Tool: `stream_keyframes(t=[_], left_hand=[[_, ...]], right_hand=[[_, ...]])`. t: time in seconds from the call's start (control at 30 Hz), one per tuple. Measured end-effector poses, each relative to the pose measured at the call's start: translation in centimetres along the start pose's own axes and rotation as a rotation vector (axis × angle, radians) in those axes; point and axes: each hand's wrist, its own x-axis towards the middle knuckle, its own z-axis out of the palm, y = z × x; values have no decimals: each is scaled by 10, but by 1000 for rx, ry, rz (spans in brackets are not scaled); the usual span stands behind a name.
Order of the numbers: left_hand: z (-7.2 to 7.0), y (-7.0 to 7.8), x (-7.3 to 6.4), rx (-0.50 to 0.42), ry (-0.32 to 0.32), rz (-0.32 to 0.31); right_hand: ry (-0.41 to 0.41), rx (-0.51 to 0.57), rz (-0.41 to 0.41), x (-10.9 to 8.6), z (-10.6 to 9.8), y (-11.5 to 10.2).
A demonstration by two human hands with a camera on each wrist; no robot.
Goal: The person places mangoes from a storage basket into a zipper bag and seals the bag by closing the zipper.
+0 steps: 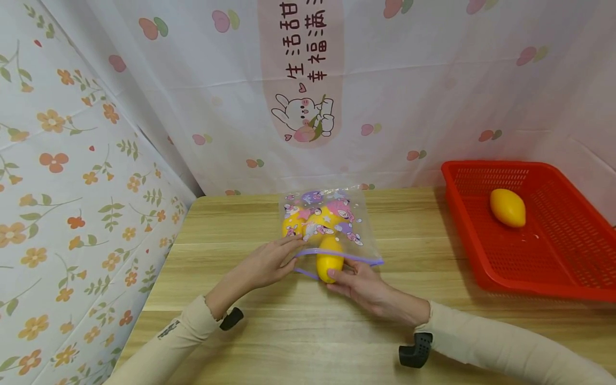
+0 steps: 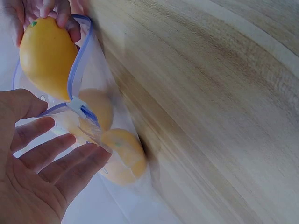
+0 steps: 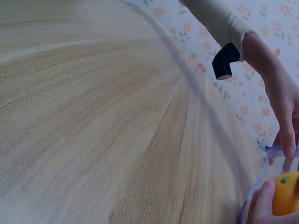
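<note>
A clear zip bag with cartoon prints and a purple rim lies on the table, several yellow mangoes inside. My right hand grips another yellow mango by its near end, partway through the bag's mouth. In the left wrist view, that mango shows a green stem spot. My left hand holds the bag's rim at the left of the mouth, thumb at the edge and fingers over the film. A white zip slider sits beside these fingers.
A red plastic basket stands on the right of the wooden table, with one yellow mango in it. Printed curtains hang behind the table and along its left. Black wrist mounts stick out below the sleeves.
</note>
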Motion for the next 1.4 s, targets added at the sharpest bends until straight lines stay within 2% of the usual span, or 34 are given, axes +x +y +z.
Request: stream_keyframes(t=[0.47, 0.9, 1.2, 1.4], left_hand=[[0, -1, -1, -4, -2, 10], [1, -1, -2, -11, -1, 1], [1, -1, -3, -12, 4, 6], [2, -2, -3, -9, 0, 4]], right_hand=[[149, 28, -31, 13, 8, 2], [76, 50, -59, 12, 6, 0], [24, -15, 26, 6, 4, -6], [6, -21, 67, 0, 2, -11]])
